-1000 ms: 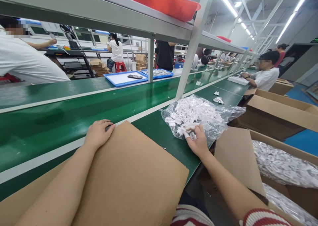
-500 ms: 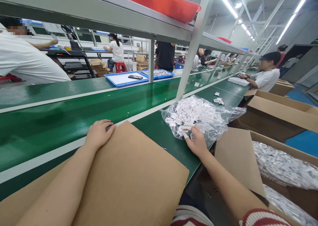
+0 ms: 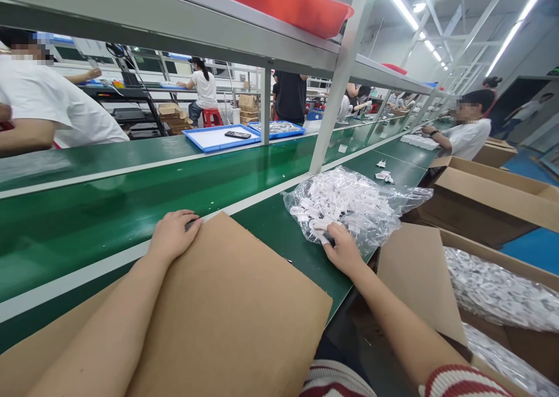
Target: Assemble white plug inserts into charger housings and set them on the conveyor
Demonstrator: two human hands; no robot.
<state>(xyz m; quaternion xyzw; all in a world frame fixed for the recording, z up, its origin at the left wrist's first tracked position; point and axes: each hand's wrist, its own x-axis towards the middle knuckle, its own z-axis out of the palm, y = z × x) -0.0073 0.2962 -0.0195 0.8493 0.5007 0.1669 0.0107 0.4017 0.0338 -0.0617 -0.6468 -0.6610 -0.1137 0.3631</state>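
My left hand (image 3: 173,237) is closed over the far edge of a brown cardboard box flap (image 3: 236,304), fingers together and thumb on the near side. The dark gap between thumb and fingers cannot be made out. On the right, my right hand (image 3: 343,248) reaches into the front of a clear plastic bag (image 3: 371,228) heaped with small white plastic parts (image 3: 345,193). White covers sit on some of its fingertips. Thumb and fingers pinch a white plastic part (image 3: 318,227) at the heap's near edge; its exact kind is partly hidden.
A green conveyor belt (image 3: 131,211) runs beyond the bench, under a metal shelf bearing a red tray (image 3: 279,4). Loose white pieces (image 3: 384,177) lie behind the bag. Open cartons (image 3: 419,269) with bagged white parts stand at right. Co-workers (image 3: 469,126) sit along the line.
My right hand's fingers have shifted slightly at the heap's near edge. My left hand stays on the flap. At far left, a co-worker has leaned back, with an arm now showing.
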